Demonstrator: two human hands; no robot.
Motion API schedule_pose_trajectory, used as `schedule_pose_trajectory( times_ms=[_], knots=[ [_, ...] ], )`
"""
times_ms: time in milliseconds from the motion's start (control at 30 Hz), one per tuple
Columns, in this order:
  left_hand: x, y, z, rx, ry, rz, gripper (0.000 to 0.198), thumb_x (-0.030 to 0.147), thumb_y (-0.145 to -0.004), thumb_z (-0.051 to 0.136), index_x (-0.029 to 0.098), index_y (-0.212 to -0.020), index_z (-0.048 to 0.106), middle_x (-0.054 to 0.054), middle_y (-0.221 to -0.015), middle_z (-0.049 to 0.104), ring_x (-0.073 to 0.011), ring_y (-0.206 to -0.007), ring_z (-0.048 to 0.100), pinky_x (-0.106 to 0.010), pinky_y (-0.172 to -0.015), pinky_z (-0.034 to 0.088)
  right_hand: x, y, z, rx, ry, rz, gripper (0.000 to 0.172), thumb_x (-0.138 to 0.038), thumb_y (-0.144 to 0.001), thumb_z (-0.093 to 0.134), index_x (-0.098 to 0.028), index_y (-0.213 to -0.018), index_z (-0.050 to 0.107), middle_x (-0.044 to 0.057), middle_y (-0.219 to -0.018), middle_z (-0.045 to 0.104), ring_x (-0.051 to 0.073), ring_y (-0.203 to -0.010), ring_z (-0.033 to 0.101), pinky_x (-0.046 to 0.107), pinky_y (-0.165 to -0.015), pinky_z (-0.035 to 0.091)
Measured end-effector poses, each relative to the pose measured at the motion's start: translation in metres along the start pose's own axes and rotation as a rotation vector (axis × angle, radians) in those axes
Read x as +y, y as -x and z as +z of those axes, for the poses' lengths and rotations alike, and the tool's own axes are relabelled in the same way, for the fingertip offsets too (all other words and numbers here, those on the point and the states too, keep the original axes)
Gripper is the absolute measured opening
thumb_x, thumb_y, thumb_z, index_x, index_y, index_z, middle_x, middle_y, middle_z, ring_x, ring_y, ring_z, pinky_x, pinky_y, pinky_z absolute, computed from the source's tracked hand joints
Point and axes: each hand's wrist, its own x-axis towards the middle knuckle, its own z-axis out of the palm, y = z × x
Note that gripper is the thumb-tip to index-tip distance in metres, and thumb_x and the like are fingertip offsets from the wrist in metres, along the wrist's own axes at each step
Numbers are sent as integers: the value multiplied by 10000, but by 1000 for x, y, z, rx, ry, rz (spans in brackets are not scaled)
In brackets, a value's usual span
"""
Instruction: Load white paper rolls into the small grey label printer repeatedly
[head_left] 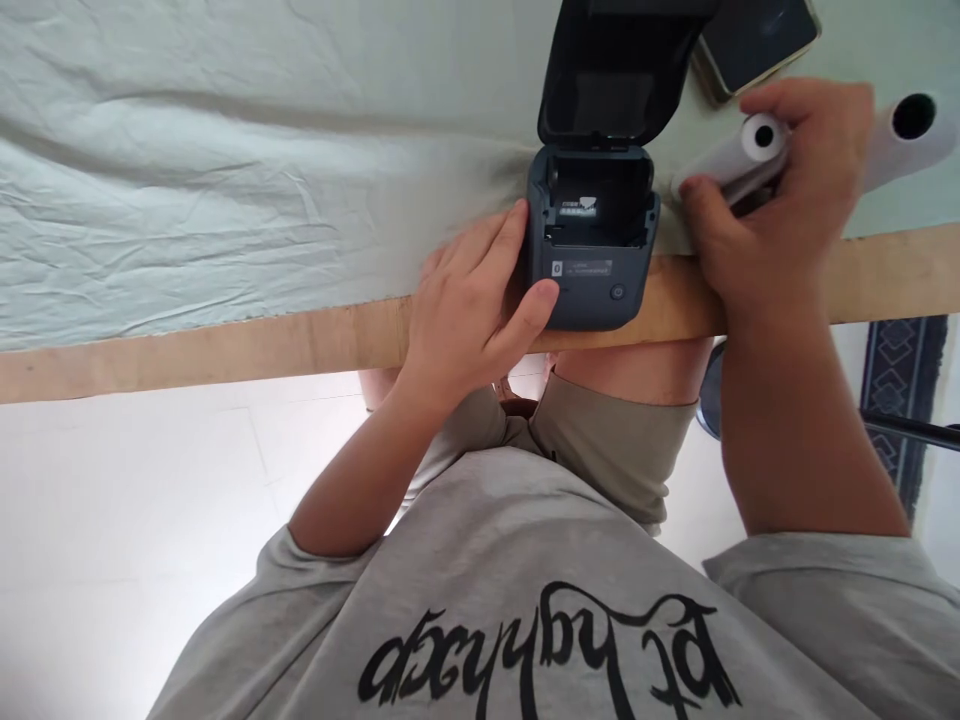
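A dark grey portable thermal printer [592,285] lies at the table's edge. Its lid [600,95] is raised, showing a paper bay with no roll in it. My left hand [476,295] holds the printer's left side, with the thumb over its front corner and the fingers along its flank. Right of the printer, my right hand [795,190] is closed around a white paper roll [739,155], whose hollow core faces up toward me. Part of what lies under that palm is hidden.
Another white paper roll [915,140] is just beyond my right hand. A dark phone-like object [757,45] lies at the back right. The pale green cloth [225,170] is wrinkled on the left, and a bare wooden edge [330,338] runs along the front.
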Motion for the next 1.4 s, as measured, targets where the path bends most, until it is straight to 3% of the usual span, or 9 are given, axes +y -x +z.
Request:
schedule_pose_trajectory(
  times_ms=[200, 433, 700, 967, 1200, 1300, 1400],
  knots=[
    [0, -1, 0, -5, -22, -5, 785, 765, -1033, 149, 292, -1581, 451, -126, -1566, 576, -323, -1442, 549, -541, -1180, 460, 6, 4, 2, -1, -108, 53, 650, -76, -676, 754, -256, -1284, 610, -2, -1212, 643, 212, -1083, 622, 451, -984, 500],
    [0, -1, 1, -10, -12, -14, 779, 765, -1026, 157, 307, -1587, 445, -121, -1575, 565, -354, -1458, 537, -547, -1194, 437, -1, 0, 6, 73, -146, 196, 474, -80, -595, 775, -232, -970, 528, -27, -938, 542, 137, -809, 498, 351, -765, 424],
    [0, 0, 1, 2, -27, 1, 750, 753, -1038, 175, 306, -1567, 464, -118, -1577, 569, -330, -1454, 542, -539, -1184, 449, 1, 1, 5, 71, -136, 156, 442, -149, -631, 788, -237, -992, 548, -16, -985, 556, 164, -881, 529, 373, -828, 416],
    [-1, 1, 3, 34, -27, 9, 709, 737, -1047, 218, 321, -1557, 481, -105, -1551, 596, -325, -1431, 558, -534, -1171, 450, -4, 0, 2, 20, -54, 224, 517, -242, -617, 831, -248, -1062, 568, -40, -892, 503, 138, -765, 439, 354, -779, 404],
    [0, 1, 2, 19, -24, -3, 751, 742, -1042, 204, 277, -1561, 482, -130, -1560, 583, -342, -1439, 551, -547, -1178, 442, 0, 2, 5, 76, -93, 191, 457, -167, -625, 764, -221, -1045, 592, -24, -938, 566, 140, -781, 493, 350, -775, 407],
    [-1, 0, 3, 22, -16, 5, 755, 746, -1038, 223, 271, -1561, 489, -134, -1563, 580, -358, -1440, 548, -561, -1191, 430, 4, 4, 6, 92, -101, 142, 465, -128, -639, 743, -188, -1085, 625, 23, -1041, 639, 199, -933, 611, 400, -872, 457],
    [-2, 0, 3, 22, -12, 5, 756, 752, -1035, 234, 277, -1564, 491, -133, -1555, 588, -362, -1434, 551, -563, -1187, 434, 7, 5, 5, 80, -69, 67, 511, -115, -680, 736, -186, -1180, 657, 42, -1147, 674, 254, -1094, 644, 465, -981, 484]
  ],
)
